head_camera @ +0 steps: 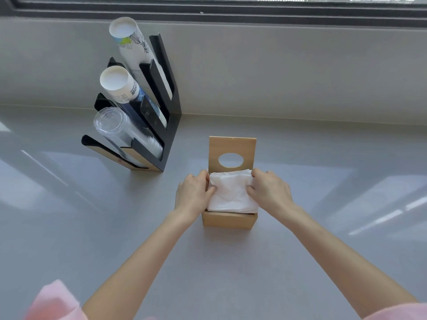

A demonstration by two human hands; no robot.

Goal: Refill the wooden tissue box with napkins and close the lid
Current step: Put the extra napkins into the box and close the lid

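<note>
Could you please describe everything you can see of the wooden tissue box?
The wooden tissue box is small, of light plain wood, and stands on the grey counter. Its lid, with an oval hole, stands upright at the back. A white napkin stack sticks out above its rim, gripped by the left hand and right hand.

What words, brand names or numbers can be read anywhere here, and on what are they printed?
None can be read.
Tall white paper cup stack in the black cup rack: green and grey print, too blurred.
Shorter white-and-blue paper cup stack: small dark lettering, too small.
Light wooden tissue box, white napkins: no text.
</note>
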